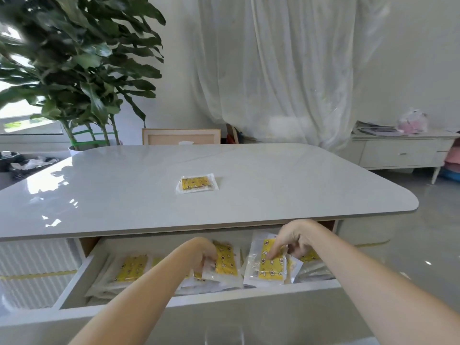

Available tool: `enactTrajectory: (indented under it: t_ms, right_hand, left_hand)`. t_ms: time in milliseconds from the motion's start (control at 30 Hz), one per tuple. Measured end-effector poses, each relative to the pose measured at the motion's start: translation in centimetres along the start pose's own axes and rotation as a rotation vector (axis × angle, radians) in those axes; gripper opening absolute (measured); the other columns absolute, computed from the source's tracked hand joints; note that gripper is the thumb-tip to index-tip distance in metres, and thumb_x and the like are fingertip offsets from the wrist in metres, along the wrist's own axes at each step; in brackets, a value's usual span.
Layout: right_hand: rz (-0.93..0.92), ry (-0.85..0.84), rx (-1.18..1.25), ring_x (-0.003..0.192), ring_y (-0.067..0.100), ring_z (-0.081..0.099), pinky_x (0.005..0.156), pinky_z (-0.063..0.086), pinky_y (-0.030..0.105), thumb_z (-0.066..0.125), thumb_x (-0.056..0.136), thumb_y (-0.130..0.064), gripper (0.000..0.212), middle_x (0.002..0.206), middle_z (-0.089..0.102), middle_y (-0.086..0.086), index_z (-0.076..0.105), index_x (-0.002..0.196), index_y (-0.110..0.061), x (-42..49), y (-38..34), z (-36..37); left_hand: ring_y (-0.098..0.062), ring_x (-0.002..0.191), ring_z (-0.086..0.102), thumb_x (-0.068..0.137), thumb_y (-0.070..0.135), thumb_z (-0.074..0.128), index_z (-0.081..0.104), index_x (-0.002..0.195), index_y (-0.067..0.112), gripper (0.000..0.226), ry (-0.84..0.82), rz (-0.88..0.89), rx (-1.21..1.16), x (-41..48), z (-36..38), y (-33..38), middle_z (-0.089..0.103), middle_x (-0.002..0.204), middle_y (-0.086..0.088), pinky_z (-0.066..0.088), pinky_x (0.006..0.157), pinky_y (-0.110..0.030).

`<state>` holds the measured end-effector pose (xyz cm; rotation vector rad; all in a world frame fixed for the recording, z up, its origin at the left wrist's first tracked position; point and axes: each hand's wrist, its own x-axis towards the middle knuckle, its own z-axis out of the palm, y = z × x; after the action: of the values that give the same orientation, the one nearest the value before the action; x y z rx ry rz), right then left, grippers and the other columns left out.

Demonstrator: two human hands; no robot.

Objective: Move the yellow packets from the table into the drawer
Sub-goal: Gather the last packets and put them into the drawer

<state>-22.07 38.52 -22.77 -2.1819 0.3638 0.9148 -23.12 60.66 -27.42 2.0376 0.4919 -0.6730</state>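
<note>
Yellow packets [132,268] mostly in the open drawer [174,298], lying in loose overlapping heaps across its width, each in a clear wrapper. Only a single packet [197,184] on the table [273,175], flat, near the middle of the glossy grey top, well apart from the near edge. Drawer pulled out toward the near side, under that edge. Both bare forearms reaching into it from the near side.

Left hand [202,252] in the middle of the drawer, fingers curled round the left edge of a tilted packet [225,261]; grips it so that it stands above the heap. Right hand [292,239] just to the right, holding a second raised packet [270,263]: forefinger stretched down on the yellow face, other fingers bent behind the right edge. Held packets just beside each other; touching or not, cannot tell.

Far left behind the table, a big leafy plant [82,66]; far right, a white sideboard [398,151]; between them, a pale translucent curtain [286,70].
</note>
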Motion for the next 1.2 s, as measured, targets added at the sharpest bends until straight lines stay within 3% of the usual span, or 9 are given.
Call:
enactTrajectory:
  t_ms: [133, 233, 333, 467, 633, 700, 833, 933, 1200]
  right_hand:
    - [0.026, -0.044, 0.167, 0.06, 0.023, 0.071, 0.067, 0.059, 0.037, 0.067, 0.084, 0.004, 0.004, 0.071, 0.072, 0.014, 0.063, 0.082, 0.003, 1.0, 1.7, -0.7]
    - [0.019, -0.066, 0.328, 0.055, 0.026, 0.071, 0.056, 0.058, 0.039, 0.063, 0.085, 0.01, 0.004, 0.068, 0.072, 0.018, 0.062, 0.086, 0.007, 1.3, 2.6, -1.2]
    - [-0.009, -0.076, 0.479, 0.053, 0.027, 0.07, 0.051, 0.057, 0.04, 0.061, 0.084, 0.013, 0.006, 0.067, 0.071, 0.019, 0.062, 0.086, 0.008, 1.6, 3.0, -1.4]
    - [-0.032, -0.061, 0.665, 0.048, 0.026, 0.069, 0.049, 0.056, 0.037, 0.062, 0.085, 0.012, 0.007, 0.063, 0.07, 0.019, 0.062, 0.079, 0.008, 1.2, 2.9, -1.3]
    - [-0.047, -0.006, 0.868, 0.068, 0.028, 0.072, 0.08, 0.057, 0.03, 0.066, 0.082, 0.011, 0.007, 0.066, 0.069, 0.022, 0.061, 0.078, 0.008, 1.2, 2.9, -1.2]
    - [-0.049, 0.022, 0.945, 0.084, 0.029, 0.07, 0.088, 0.054, 0.031, 0.064, 0.083, 0.01, 0.007, 0.077, 0.069, 0.024, 0.059, 0.079, 0.009, 1.1, 3.1, -1.2]
    - [-0.043, 0.03, 0.933, 0.05, 0.029, 0.069, 0.042, 0.055, 0.032, 0.062, 0.086, 0.009, 0.006, 0.062, 0.068, 0.022, 0.057, 0.082, 0.009, 1.3, 3.4, -1.1]
    - [-0.026, 0.024, 0.886, 0.077, 0.029, 0.072, 0.055, 0.058, 0.035, 0.062, 0.086, 0.007, 0.006, 0.068, 0.068, 0.022, 0.057, 0.085, 0.008, 1.7, 3.6, -1.3]
    - [0.028, 0.209, 0.544, 0.076, 0.023, 0.069, 0.078, 0.056, 0.034, 0.069, 0.083, 0.005, 0.013, 0.074, 0.067, 0.013, 0.057, 0.08, -0.001, 2.5, 5.2, -1.7]
  left_hand:
    - [-0.018, 0.073, 0.058, 0.09, -0.002, 0.05, 0.047, 0.099, 0.004, 0.012, 0.131, 0.054, 0.151, 0.6, 1.5, 0.6, 0.055, 0.088, -0.01, 0.052, 0.063, -0.025]
    - [-0.035, 0.137, 0.031, 0.093, 0.015, 0.046, 0.019, 0.146, 0.0, 0.061, 0.209, 0.051, 0.518, 0.4, 2.2, 0.7, 0.022, 0.149, -0.025, 0.033, 0.11, -0.038]
    - [-0.041, 0.143, 0.001, 0.095, 0.02, 0.04, 0.031, 0.138, 0.005, 0.046, 0.219, 0.141, 0.637, -0.3, 2.9, 1.7, 0.004, 0.153, -0.027, 0.012, 0.117, -0.041]
    - [-0.031, 0.123, 0.03, 0.098, 0.035, 0.036, 0.04, 0.071, 0.019, 0.032, 0.155, 0.291, 0.604, -1.5, 4.9, 2.5, 0.047, 0.107, -0.006, 0.023, 0.103, -0.035]
    - [-0.025, 0.133, 0.038, 0.092, 0.033, 0.055, 0.035, 0.141, 0.007, 0.059, -0.062, 0.248, 0.094, 0.4, 6.6, 2.0, 0.04, 0.145, -0.008, 0.034, 0.106, -0.029]
    - [-0.021, 0.126, 0.049, 0.084, 0.03, 0.069, 0.033, 0.142, 0.004, 0.073, -0.125, 0.235, -0.074, 0.6, 6.6, 2.3, 0.046, 0.142, -0.008, 0.041, 0.105, -0.029]
    - [-0.022, 0.105, 0.063, 0.085, 0.008, 0.068, 0.055, 0.116, -0.003, 0.036, -0.154, 0.227, -0.298, 0.6, 6.7, 2.7, 0.064, 0.111, -0.012, 0.051, 0.096, -0.032]
    - [-0.02, 0.085, 0.064, 0.088, -0.002, 0.061, 0.054, 0.085, 0.004, 0.009, -0.153, 0.198, -0.368, 0.0, 7.0, 2.7, 0.062, 0.087, -0.007, 0.055, 0.086, -0.033]
    - [-0.02, 0.103, 0.063, 0.091, 0.001, 0.057, 0.043, 0.131, 0.006, 0.043, 0.047, 0.177, -0.285, 2.3, 5.9, 2.0, 0.055, 0.128, -0.013, 0.056, 0.082, -0.037]
